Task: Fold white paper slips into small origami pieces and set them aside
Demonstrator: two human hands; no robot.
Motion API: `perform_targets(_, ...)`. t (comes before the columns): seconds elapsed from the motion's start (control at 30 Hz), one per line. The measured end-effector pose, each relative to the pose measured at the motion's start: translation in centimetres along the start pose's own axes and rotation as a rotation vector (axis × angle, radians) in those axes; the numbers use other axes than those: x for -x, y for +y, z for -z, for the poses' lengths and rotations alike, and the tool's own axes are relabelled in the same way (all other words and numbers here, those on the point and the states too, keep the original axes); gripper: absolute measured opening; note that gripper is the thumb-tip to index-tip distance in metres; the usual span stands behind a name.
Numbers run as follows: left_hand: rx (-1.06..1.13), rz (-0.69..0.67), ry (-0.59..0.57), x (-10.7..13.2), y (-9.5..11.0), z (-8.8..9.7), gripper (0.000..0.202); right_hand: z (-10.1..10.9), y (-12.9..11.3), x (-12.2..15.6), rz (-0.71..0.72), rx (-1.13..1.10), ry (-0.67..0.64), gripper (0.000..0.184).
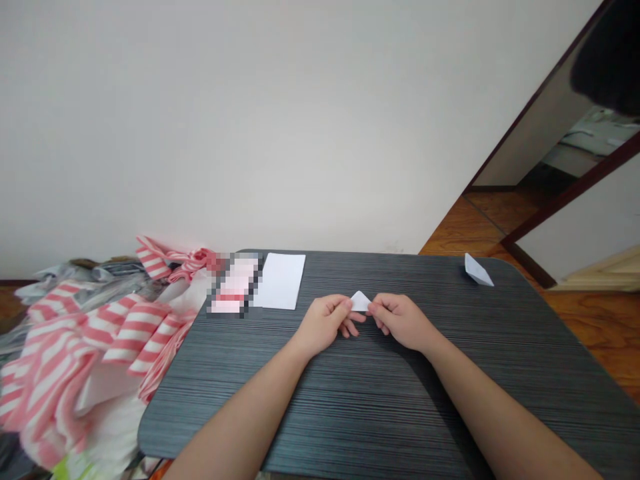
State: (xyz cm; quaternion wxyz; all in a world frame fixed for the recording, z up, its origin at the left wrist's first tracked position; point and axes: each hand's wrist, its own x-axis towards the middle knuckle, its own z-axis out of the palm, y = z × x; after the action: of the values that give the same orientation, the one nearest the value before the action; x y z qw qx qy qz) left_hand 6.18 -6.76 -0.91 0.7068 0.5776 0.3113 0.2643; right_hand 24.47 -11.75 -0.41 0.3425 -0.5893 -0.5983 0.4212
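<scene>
As fingers (345, 308) pinch it, white paper triangle (360, 301)

1. Folded paper (361, 301): showing plain white.
2. Sheet (283, 281): showing plain white.
3. Table (350, 400): showing dark grey with fine black streaks.
4. Cloth (125, 340): showing pink and white stripes.
5. Floor (480, 227): showing orange-brown wood grain.
6. Wall (250, 133): showing off-white.

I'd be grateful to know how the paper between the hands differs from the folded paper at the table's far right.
The small triangle is pinched between the left hand and right hand; the far piece lies untouched and looks larger, more elongated. Both are pale folded paper.
</scene>
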Motion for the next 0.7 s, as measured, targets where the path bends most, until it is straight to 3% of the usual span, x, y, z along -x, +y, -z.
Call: perform_targets(0.7,-0.004,-0.012,0.009,0.11,0.11,0.03,0.034,0.04,0.18,-0.12,0.004,0.038,-0.036,0.026)
